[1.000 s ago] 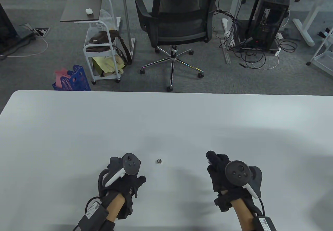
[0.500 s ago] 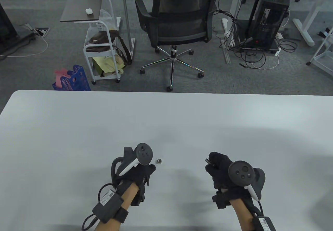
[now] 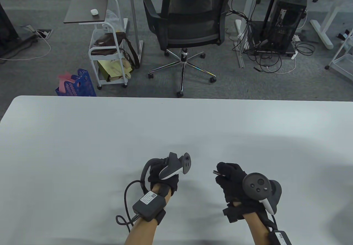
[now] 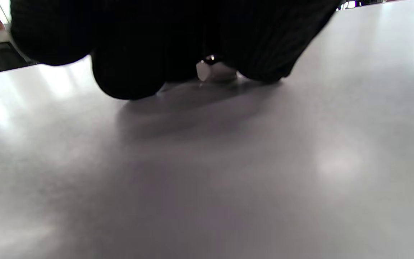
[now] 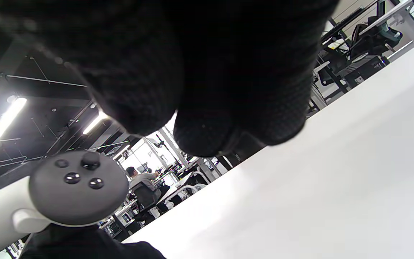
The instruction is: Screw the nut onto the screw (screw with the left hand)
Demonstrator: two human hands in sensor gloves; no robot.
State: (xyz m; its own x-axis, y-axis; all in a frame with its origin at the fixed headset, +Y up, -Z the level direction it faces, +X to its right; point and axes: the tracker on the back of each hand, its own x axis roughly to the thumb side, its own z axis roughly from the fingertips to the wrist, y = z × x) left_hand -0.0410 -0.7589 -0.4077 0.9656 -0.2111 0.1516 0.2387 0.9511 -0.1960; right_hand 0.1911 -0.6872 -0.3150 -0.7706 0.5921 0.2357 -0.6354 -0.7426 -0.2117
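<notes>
1. Left hand (image 3: 165,173) low over the white bench (image 3: 82,134), near its front edge, turned so the strapped tracker (image 3: 176,166) faces right; fingers curled down around the nut (image 4: 212,71).
2. Left wrist view: nut sits on the bench, silver hex, a dark gloved fingertip (image 4: 128,79) on one side and another on the other side, both at bench level; they look to be pinching it, actual contact hard to confirm.
3. Nut hidden under the left hand in the table view.
4. Right hand (image 3: 234,181) raised to the right of the left hand, apart from it; fingers curled, pinching the screw (image 3: 218,172); its metal end pokes out leftward toward the left hand.
5. Right wrist view: only dark glove fingers bunched together; screw itself not visible there; the left hand's tracker (image 5: 77,187) shows at lower left.
6. Beyond the bench: black office chair (image 3: 190,21), white cart (image 3: 110,60), blue basket (image 3: 78,85) on the floor.
</notes>
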